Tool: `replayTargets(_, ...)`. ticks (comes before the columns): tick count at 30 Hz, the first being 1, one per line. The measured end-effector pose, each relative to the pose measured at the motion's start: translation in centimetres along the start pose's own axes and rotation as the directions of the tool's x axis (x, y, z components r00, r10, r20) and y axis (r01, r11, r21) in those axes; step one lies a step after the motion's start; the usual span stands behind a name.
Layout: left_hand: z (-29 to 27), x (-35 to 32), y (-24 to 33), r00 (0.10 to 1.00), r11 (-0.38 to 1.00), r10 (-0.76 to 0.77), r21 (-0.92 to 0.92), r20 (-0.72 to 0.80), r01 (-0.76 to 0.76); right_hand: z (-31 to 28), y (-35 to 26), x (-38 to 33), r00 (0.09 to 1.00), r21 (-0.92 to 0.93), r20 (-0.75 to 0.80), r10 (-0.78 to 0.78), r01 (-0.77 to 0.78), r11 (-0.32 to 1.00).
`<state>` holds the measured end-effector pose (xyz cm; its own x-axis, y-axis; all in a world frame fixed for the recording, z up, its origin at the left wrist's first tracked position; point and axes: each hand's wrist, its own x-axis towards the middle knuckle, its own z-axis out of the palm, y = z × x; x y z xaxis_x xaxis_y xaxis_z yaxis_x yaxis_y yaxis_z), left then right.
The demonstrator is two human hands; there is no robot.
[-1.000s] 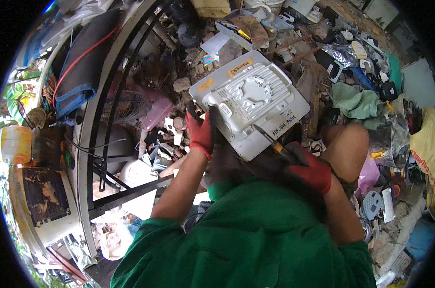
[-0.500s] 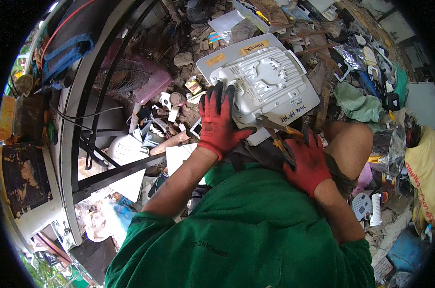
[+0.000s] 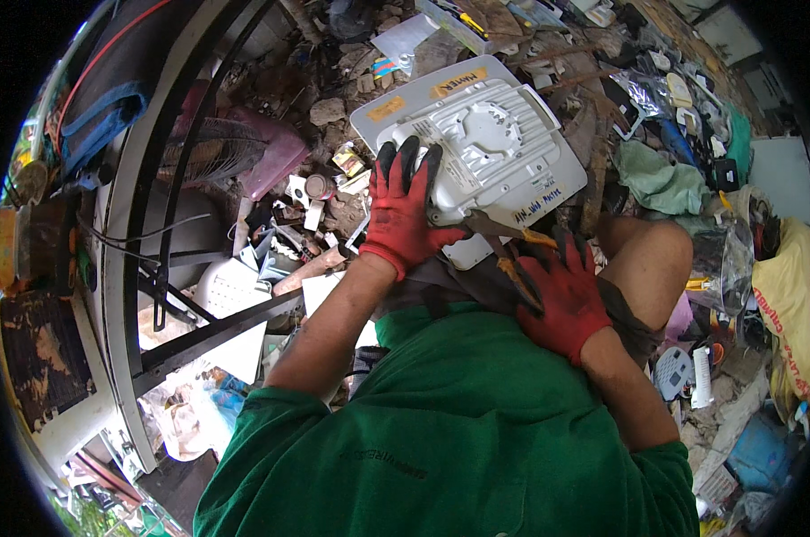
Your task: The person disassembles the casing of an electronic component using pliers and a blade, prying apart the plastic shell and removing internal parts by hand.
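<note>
Casing (image 3: 485,143) rests on lap, above rubble. Left hand (image 3: 403,215) spread flat, pinning its edge. Right hand (image 3: 561,295) clamped on screwdriver (image 3: 512,234). Risk: tip slips, casing tilts off lap.

Scrap litters the ground — a pink plastic piece (image 3: 275,157), a green cloth (image 3: 660,179), a yellow sack (image 3: 789,300) — beside a dark curved metal frame (image 3: 150,192).

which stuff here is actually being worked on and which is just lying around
In use: white ribbed casing, left hand pressing on it, right hand, yellow-handled tool.
Lying about: green cloth, pink plastic piece, yellow bag, white lattice panel.
</note>
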<state>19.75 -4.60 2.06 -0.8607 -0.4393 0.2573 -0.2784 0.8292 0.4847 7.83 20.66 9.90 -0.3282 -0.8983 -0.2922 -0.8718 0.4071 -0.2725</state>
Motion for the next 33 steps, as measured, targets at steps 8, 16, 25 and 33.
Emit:
replayTargets(8, -0.2, -0.1, -0.1, 1.000, 1.000, 0.003, -0.002, 0.017, -0.003, 0.8, 1.0, 0.4, 0.999, -0.001, 0.025, -0.026, 0.026, 1.000)
replayTargets(16, -0.1, 0.0, 0.2, 1.000, 1.000, -0.009, -0.019, 0.007, 0.009, 0.9, 1.7, 0.3, 0.999, -0.014, 0.025, -0.042, 0.043, 0.999)
replayTargets(25, -0.1, 0.0, 0.2, 1.000, 0.999, -0.009, -0.036, 0.001, 0.009, -0.7, 0.2, 1.7, 0.992, -0.045, 0.123, 0.042, -0.037, 0.998)
replayTargets(33, -0.1, -0.1, 0.0, 1.000, 1.000, -0.007, -0.030, -0.002, 0.007, -0.6, -0.4, 2.3, 0.993, -0.048, 0.080, 0.083, -0.079, 0.996)
